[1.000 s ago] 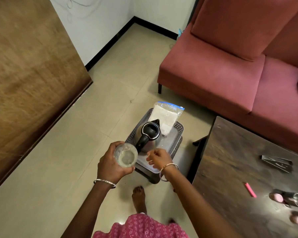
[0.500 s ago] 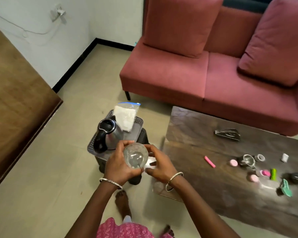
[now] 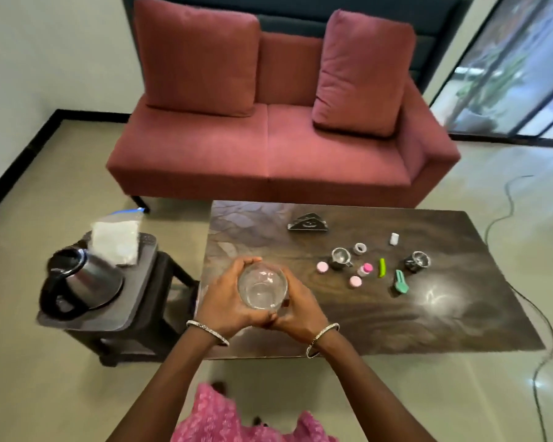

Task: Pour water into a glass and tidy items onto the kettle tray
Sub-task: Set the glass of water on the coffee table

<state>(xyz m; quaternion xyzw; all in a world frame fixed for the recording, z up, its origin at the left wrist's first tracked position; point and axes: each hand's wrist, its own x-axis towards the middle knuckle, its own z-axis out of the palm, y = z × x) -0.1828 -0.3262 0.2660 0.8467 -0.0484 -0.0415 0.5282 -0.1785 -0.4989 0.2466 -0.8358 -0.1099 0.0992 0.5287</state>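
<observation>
A red two-seat sofa (image 3: 268, 154) with two loose back cushions stands against the far wall. Directly in front of it is a dark wood-grain surface (image 3: 444, 320), long side parallel to the sofa.

At the left end of the surface, just beside it, stands a low dark stool (image 3: 163, 317). A grey kettle tray (image 3: 134, 298) lies on top of the stool. A steel kettle (image 3: 83, 282) with a black handle occupies the near part of the tray, handle toward the viewer. A clear zip bag (image 3: 117, 244) of white contents stands at the far end of the tray, just behind the kettle.

The left hand (image 3: 224, 301) and the right hand (image 3: 304, 309), each with a bangle at the wrist, are cupped together around a clear glass (image 3: 262, 290), fingers curled against its sides. The glass is upright, over the near-left part of the surface; contact with the surface cannot be determined. Its contents cannot be determined either.

Small items lie well apart from the glass, toward the right half of the surface:
- a black napkin holder (image 3: 307, 223), nearest the sofa;
- two steel cups (image 3: 340, 258) (image 3: 417, 261);
- a teal clip (image 3: 400, 282);
- a lime-green stick (image 3: 381, 267);
- two pink caps (image 3: 322, 266) (image 3: 355, 281).
</observation>
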